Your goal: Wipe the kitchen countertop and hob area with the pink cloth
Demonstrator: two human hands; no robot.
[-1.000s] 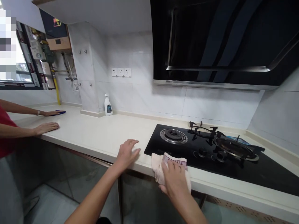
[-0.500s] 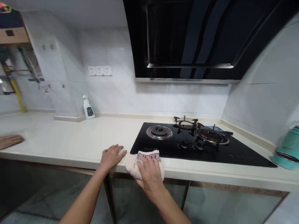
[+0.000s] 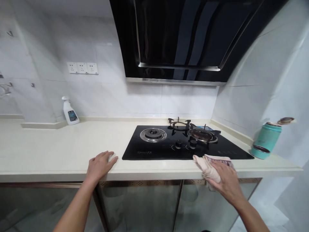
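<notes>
Cloth (image 3: pixel 207 170), pale with a purple-patterned band, lies bunched under the right hand (image 3: pixel 224 177), draped over the front edge of the table (image 3: pixel 58 148) and just overlapping the right part of the stove's (image 3: pixel 145 154) front border. From my remote seat I see that hand partly closed, fingers over the fabric and thumb below, keeping hold of it. The left hand (image 3: pixel 100 166) rests palm down near the table's edge, left of the stove, fingers loosely spread and gripping nothing that I can see. A white spray bottle (image 3: pixel 70 112) stands far left by the wall; a turquoise flask (image 3: pixel 269 137), lid raised, stands right of the stove.
</notes>
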